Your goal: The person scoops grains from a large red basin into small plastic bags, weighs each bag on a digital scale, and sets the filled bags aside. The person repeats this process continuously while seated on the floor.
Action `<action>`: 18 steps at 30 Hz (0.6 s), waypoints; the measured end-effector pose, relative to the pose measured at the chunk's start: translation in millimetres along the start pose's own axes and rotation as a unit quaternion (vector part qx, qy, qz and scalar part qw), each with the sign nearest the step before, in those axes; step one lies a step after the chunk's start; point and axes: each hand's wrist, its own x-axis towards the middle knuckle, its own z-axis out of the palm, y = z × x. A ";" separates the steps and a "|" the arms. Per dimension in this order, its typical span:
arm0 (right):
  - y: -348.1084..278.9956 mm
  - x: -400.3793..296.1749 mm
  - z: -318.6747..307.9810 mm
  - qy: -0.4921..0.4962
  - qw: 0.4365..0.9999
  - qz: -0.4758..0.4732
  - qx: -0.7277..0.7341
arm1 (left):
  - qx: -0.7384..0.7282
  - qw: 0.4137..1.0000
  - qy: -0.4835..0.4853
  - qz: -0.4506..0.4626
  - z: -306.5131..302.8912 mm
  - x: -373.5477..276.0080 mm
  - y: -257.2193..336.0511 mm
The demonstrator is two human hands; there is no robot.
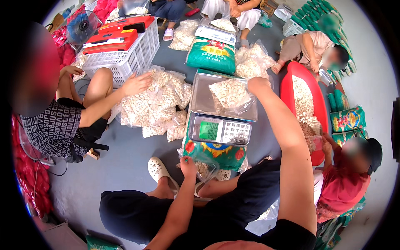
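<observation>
My left hand (188, 168) grips the edge of a clear plastic bag (203, 169), low between my knees, with some pale bean-like pieces inside. My right hand (259, 85) reaches forward to the far right corner of a fuller clear bag (230, 93) of the same pieces. Its curled fingers meet the plastic there, partly hidden by the hand. That bag lies on the metal pan (200, 103) of an electronic scale (220, 130) with a lit green display. Under the scale is a printed green sack (215, 153).
Filled clear bags (153, 100) lie left of the scale, with a co-worker's hand (137, 83) above them. A white crate (125, 67) holds red boxes. A second scale (215, 32) stands beyond. On the right, two people sit by a red basin (322, 125) of pale pieces.
</observation>
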 end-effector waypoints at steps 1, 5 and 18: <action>-2.2 7.1 3.4 -0.004 1.000 -0.001 -0.001 | 0.001 1.000 0.001 0.003 0.9 -1.7 3.4; -4.6 27.1 13.5 0.015 0.992 -0.091 0.083 | -0.041 0.998 -0.031 -0.036 2.2 -3.9 9.4; 18.2 -13.0 12.2 0.227 0.932 -0.074 0.272 | -0.009 0.997 -0.058 -0.057 -3.5 -4.2 20.4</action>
